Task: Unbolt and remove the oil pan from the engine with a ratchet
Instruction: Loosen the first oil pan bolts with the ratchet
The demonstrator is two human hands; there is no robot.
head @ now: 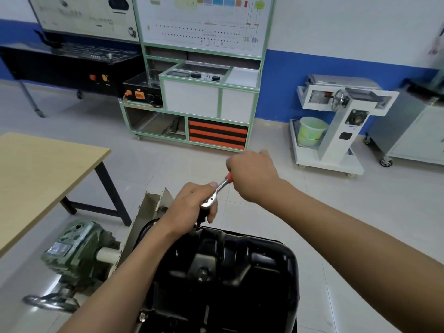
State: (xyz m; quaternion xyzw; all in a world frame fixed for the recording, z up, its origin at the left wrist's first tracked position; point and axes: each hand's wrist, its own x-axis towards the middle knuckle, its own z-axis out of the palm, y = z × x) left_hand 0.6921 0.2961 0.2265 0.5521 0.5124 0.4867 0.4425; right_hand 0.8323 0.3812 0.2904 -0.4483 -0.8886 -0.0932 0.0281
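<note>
Black pressed-steel oil pan [240, 272], still seated: a bolt at its far rim is judged to be in hand.
Above that rim the left hand [187, 203] closes its grip on the chrome, red-handled ratchet [222, 186] at the head, and the right hand [252, 175] clasps the handle. Next move: swing the handle with the socket kept seated.

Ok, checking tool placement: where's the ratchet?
The ratchet is mid-frame in the head view, above the oil pan's far edge; left hand holds its head, right hand its red handle.
</note>
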